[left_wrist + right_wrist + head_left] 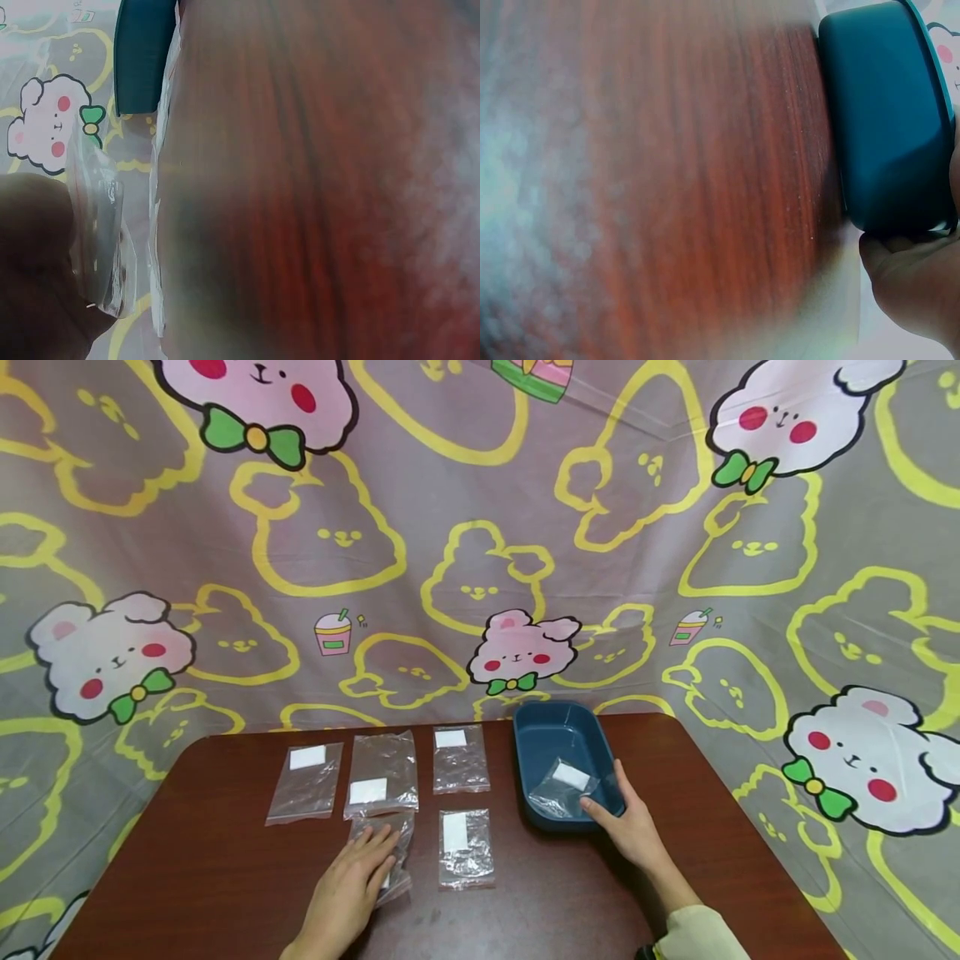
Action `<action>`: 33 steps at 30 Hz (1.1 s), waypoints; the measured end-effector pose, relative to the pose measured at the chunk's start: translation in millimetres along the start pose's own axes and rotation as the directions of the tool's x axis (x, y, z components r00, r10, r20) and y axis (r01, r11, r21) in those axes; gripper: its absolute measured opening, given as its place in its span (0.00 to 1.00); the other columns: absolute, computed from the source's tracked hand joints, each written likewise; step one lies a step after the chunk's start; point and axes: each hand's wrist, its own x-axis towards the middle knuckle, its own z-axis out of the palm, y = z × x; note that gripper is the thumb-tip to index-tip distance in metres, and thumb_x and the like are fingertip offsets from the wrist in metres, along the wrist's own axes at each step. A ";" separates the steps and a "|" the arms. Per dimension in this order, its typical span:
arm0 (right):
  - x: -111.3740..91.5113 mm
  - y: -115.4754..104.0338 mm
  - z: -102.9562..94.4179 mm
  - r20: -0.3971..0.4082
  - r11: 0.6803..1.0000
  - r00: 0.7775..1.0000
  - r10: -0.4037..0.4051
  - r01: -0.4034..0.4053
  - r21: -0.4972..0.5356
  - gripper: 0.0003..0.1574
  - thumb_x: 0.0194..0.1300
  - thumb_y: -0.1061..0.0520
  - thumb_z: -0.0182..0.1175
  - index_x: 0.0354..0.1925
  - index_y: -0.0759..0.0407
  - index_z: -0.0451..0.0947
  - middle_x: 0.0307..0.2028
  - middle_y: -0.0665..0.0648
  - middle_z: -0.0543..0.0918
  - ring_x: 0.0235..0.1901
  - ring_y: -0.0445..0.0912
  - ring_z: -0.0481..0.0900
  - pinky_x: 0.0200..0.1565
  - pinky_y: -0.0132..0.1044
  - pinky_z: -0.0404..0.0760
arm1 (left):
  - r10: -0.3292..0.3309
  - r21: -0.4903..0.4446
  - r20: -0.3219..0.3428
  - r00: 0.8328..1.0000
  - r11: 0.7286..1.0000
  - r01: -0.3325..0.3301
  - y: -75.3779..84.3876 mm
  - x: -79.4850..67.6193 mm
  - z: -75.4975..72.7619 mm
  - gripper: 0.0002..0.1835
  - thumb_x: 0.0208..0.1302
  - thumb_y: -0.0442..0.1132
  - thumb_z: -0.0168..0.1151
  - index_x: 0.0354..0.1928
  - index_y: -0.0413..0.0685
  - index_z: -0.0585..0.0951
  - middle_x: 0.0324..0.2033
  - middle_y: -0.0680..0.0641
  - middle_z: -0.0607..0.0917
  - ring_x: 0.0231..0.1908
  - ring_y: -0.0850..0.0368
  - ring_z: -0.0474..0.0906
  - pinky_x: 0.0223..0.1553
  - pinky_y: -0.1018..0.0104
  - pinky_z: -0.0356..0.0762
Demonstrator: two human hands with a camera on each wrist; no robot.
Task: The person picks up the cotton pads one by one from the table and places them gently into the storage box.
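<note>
fingers nearly together, the left hand [348, 881] rests on a clear bag [403, 843]; the right hand [636, 831] clamps the near right rim of a blue tray [564, 739] at the back edge of the table [525, 906].

"How's the light?"
"Soft and even in the head view; a shadow lies beside the blue tray [555, 733]."
"Glare?"
"Plastic bags [476, 864] left of the tray glint. Both wrist views blur the table [705, 187], hazy well away from the tray."

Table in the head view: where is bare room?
Bare table lies left of the leftmost bag, right of the blue container and right hand, and bottom centre between the hands. Crowded: the middle, four other bags, one under the left hand.
</note>
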 end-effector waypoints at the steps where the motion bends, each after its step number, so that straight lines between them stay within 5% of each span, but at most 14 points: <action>1: -0.2 -0.1 0.0 -0.001 1.000 1.000 -0.001 0.001 0.000 0.65 0.64 0.39 0.68 0.81 0.51 0.39 0.78 0.65 0.49 0.76 0.63 0.48 0.71 0.65 0.52 | 0.001 0.001 0.000 1.000 1.000 -0.001 0.6 0.3 -0.5 0.19 0.66 0.35 0.67 0.58 0.42 0.83 0.59 0.40 0.82 0.63 0.36 0.73 0.65 0.39 0.67; 16: -0.1 -0.2 -0.5 0.001 1.000 1.000 0.019 -0.019 -0.009 0.65 0.64 0.38 0.68 0.81 0.51 0.38 0.78 0.65 0.49 0.75 0.64 0.48 0.71 0.66 0.51 | -0.013 -0.005 0.007 1.000 1.000 0.013 8.2 9.2 -5.1 0.20 0.69 0.37 0.65 0.61 0.44 0.82 0.62 0.42 0.80 0.65 0.38 0.71 0.67 0.39 0.65; 33: -0.3 0.9 0.3 -0.003 1.000 1.000 0.016 -0.016 0.002 0.65 0.63 0.38 0.69 0.81 0.50 0.39 0.78 0.65 0.49 0.76 0.63 0.48 0.71 0.65 0.51 | 0.071 -0.006 -0.063 0.995 0.997 -0.071 19.5 19.6 -4.1 0.20 0.67 0.36 0.66 0.60 0.43 0.82 0.60 0.42 0.81 0.63 0.37 0.74 0.66 0.40 0.67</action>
